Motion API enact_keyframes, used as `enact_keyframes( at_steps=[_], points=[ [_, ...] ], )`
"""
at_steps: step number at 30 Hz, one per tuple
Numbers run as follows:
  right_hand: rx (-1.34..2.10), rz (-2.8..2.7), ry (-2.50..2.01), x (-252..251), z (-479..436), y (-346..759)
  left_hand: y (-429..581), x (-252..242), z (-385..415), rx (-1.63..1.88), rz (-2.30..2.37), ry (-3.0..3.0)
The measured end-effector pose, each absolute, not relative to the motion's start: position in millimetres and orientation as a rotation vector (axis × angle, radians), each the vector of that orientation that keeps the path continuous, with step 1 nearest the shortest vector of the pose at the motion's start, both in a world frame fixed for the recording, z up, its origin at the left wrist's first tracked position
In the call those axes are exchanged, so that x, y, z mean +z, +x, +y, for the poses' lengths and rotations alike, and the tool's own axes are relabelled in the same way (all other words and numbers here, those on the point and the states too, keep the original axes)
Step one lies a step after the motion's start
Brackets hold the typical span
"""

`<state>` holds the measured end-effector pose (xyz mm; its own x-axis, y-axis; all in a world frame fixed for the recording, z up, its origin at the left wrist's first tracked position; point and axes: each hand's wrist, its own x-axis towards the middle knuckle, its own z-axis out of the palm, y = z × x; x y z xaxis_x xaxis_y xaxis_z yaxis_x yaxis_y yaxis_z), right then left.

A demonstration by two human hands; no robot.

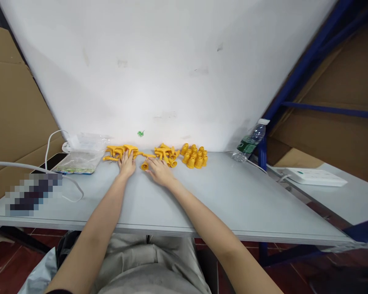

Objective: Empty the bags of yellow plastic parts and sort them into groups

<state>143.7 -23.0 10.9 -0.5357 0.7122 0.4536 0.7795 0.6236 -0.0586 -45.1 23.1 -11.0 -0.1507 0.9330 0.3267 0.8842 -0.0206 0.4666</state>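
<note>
My left hand (pixel 127 164) rests at the front of a pile of yellow T-shaped plastic parts (pixel 118 151), fingers touching them; whether it grips one is unclear. My right hand (pixel 160 170) is just right of it, its thumb and fingers near a yellow cup-shaped piece (pixel 144 165) lying on its side. Behind that hand is a second heap of yellow parts (pixel 163 150), some with open round ends. Further right, several yellow cups (pixel 198 162) stand upright in a close group.
A clear bottle (pixel 250 141) leans by the blue frame at the right. Plastic bags (pixel 79 161), a white cable (pixel 76 200) and a blurred-out object (pixel 33 195) lie on the grey table (pixel 233 204) at left. A white power strip (pixel 315 177) sits far right.
</note>
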Motion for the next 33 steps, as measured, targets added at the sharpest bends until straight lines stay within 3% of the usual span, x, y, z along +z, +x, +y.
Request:
enact_keyframes(
  at_steps=[17, 33],
  points=[
    [-0.236, -2.348, -1.514, 7, -30, 137, -45, -13, 25, 1.012, 2.111, 2.033],
    [-0.291, -2.273, -1.500, 6, -24, 148, -37, -9, 14, 0.597, 2.049, 2.175]
  ],
)
